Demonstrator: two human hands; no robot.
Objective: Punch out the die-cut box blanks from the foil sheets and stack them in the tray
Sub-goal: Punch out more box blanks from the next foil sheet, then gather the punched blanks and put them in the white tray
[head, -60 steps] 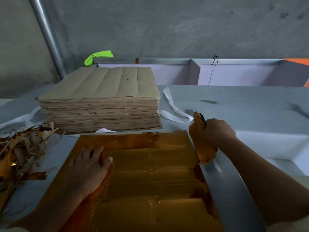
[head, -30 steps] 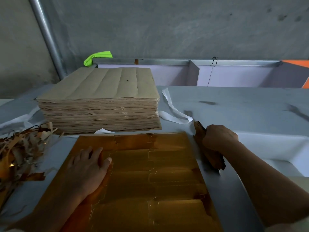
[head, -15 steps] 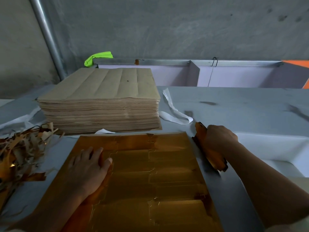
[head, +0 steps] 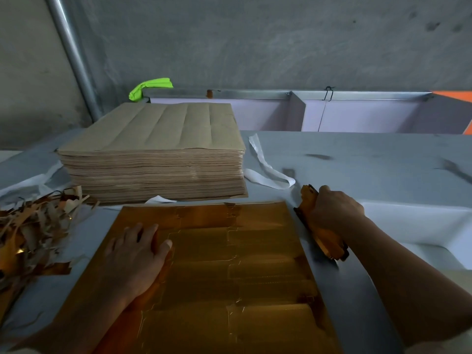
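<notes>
Nearest us the gold foil sheet (head: 229, 290) lies flat on the grey table (head: 357, 159), its die-cut box outlines showing as faint lines. Our left hand (head: 135, 259) rests palm down on the sheet's left part, its grip open with fingers spread and holding nothing. Just off the sheet's right edge, our right hand (head: 334, 210) has its grip closed round a gold bundle (head: 329, 244) of cut pieces, its lower end down on the table. A white tray (head: 421, 226) lies to the right of that hand. To the left lies a heap of scraps (head: 30, 231). Beyond the sheet stands a tall stack of brown sheets (head: 153, 159), with a white strip (head: 268, 172) looped beside it. Farthest back are partitioned bins (head: 357, 116), a green cloth (head: 150, 86) and a metal pipe (head: 74, 57).
</notes>
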